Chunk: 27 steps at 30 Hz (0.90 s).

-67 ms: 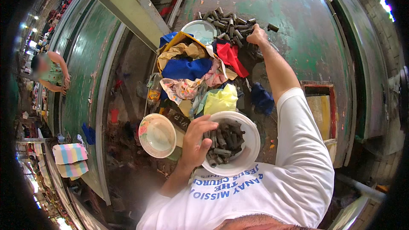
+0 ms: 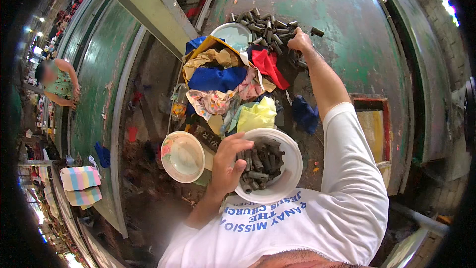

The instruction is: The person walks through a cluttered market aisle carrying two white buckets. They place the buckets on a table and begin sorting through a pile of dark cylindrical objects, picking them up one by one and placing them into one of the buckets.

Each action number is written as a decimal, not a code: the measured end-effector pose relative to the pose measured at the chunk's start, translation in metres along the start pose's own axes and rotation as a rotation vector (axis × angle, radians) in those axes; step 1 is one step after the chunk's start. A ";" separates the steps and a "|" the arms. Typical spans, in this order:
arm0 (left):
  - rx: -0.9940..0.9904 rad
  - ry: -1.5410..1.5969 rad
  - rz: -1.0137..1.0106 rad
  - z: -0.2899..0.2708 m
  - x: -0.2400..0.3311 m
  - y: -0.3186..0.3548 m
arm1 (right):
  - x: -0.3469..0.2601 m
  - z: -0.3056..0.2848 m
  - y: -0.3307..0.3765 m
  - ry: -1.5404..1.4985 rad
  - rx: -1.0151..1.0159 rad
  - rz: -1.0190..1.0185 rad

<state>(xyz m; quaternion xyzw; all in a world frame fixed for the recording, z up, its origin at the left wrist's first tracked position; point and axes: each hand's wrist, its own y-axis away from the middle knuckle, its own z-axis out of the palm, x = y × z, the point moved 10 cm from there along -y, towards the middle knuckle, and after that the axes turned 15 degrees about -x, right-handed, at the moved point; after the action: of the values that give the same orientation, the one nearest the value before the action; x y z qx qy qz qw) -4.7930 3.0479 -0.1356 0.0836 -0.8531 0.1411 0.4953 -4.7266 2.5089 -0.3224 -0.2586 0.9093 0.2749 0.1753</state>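
My left hand [image 2: 228, 165] is closed over the left rim of a white plastic bucket [image 2: 293, 166] held close to my shirt. Many short dark hollow cylinders [image 2: 265, 164] lie inside it. My right arm reaches far out to a heap of similar dark cylinders [image 2: 270, 32] on the green table. There my right hand [image 2: 300, 41] touches the heap's right edge with its fingers curled, and what they hold is hidden. One loose cylinder [image 2: 317, 32] lies just right of that hand.
A pale round basin [image 2: 231, 33] stands beside the heap. Piled cloths [image 2: 218, 78] and a yellow plastic bag [image 2: 258, 115] lie between heap and bucket. A flowered bowl [image 2: 182, 156] sits left of the bucket. A slanting metal post [image 2: 144, 7] rises upper left. A person [image 2: 62, 84] stands far left.
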 end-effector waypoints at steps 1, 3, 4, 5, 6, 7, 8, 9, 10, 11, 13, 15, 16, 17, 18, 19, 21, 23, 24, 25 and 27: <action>0.008 0.000 0.012 0.000 0.000 0.000 | 0.002 0.000 -0.001 -0.011 -0.051 -0.008; 0.022 0.001 0.050 -0.001 -0.001 -0.001 | 0.007 -0.014 0.000 -0.085 -0.068 -0.028; 0.025 -0.004 0.058 -0.001 -0.003 -0.002 | 0.007 -0.018 0.004 -0.116 -0.120 -0.078; 0.028 -0.008 0.068 0.000 -0.003 -0.001 | 0.009 -0.025 0.012 -0.142 -0.144 -0.102; 0.029 -0.015 0.079 0.000 -0.004 0.000 | 0.010 -0.031 0.022 -0.155 -0.165 -0.091; 0.030 -0.013 0.094 0.000 -0.004 0.001 | 0.008 -0.034 0.038 -0.362 -0.216 -0.165; 0.043 -0.009 0.101 -0.001 -0.005 0.002 | 0.002 -0.046 0.056 -0.404 -0.212 -0.221; 0.054 -0.004 0.105 -0.001 -0.007 0.003 | -0.007 -0.054 0.077 -0.450 -0.221 -0.269; 0.063 0.010 0.103 0.000 -0.009 0.005 | -0.014 -0.062 0.101 -0.489 -0.220 -0.295; 0.058 0.011 0.107 0.001 -0.011 0.006 | -0.023 -0.066 0.129 -0.593 -0.240 -0.343; 0.150 0.060 0.074 -0.002 -0.020 0.011 | -0.043 -0.075 0.193 -0.605 -0.293 -0.456; 0.223 0.133 0.082 -0.004 -0.025 0.016 | -0.063 -0.072 0.259 -0.610 -0.379 -0.553; 0.274 0.148 0.104 -0.006 -0.026 0.019 | -0.074 -0.065 0.292 -0.614 -0.444 -0.610; 0.320 0.171 0.134 -0.009 -0.026 0.021 | -0.087 -0.054 0.325 -0.625 -0.521 -0.700; 0.363 0.202 0.164 -0.012 -0.025 0.024 | -0.096 -0.043 0.355 -0.585 -0.507 -0.755; 0.391 0.210 0.215 -0.014 -0.022 0.027 | -0.110 -0.030 0.388 -0.557 -0.511 -0.888; 0.395 0.207 0.210 -0.014 -0.022 0.027 | -0.130 0.008 0.431 -0.154 -0.426 -0.969; 0.432 0.228 0.215 -0.016 -0.020 0.031 | -0.128 0.043 0.473 -0.015 -0.446 -1.001; 0.399 0.206 0.169 -0.015 -0.021 0.030 | -0.116 0.059 0.484 0.018 -0.481 -0.899; 0.352 0.182 0.105 -0.010 -0.023 0.029 | -0.113 0.060 0.496 0.021 -0.402 -0.927; 0.327 0.116 -0.021 -0.008 -0.026 0.029 | -0.104 0.059 0.512 0.036 -0.239 -0.980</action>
<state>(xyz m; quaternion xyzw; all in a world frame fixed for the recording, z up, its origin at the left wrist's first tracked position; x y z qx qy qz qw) -4.7815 3.0780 -0.1592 0.1637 -0.7878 0.2775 0.5250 -4.9225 2.9487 -0.1108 -0.6780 0.6463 0.2579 0.2370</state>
